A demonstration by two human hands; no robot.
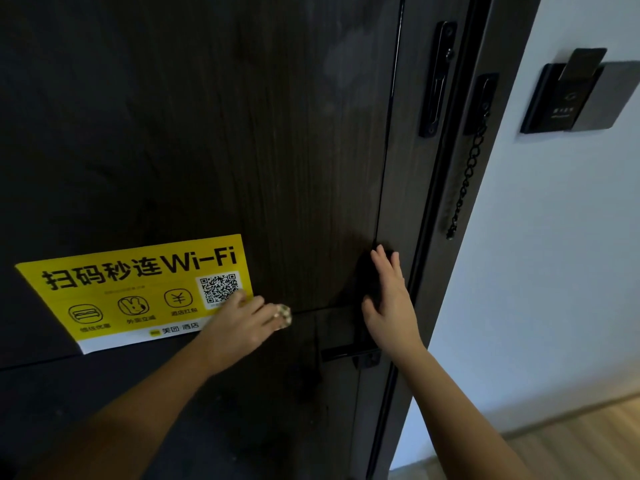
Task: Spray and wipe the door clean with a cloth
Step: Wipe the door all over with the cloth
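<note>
Door [207,133]: flat under your fingers — dark woodgrain, pale smudge up top.
Left hand [242,323]: fingers straight.
Right hand [391,296]: fingers straight — pressing.

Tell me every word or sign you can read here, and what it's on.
"扫码秒连Wi-Fi": big black heading on the yellow sticker on the door.
"¥": round icon on that sticker.
"外卖立减": caption under the rabbit icon, barely legible.
"酒店红包": caption under the ¥ icon.
"美团 酒店": sticker's white bottom strip.
Leftmost icon caption, and small print under the heading: too blurred to read.
Pale print on the wall card holder: too blurred to read.
</note>
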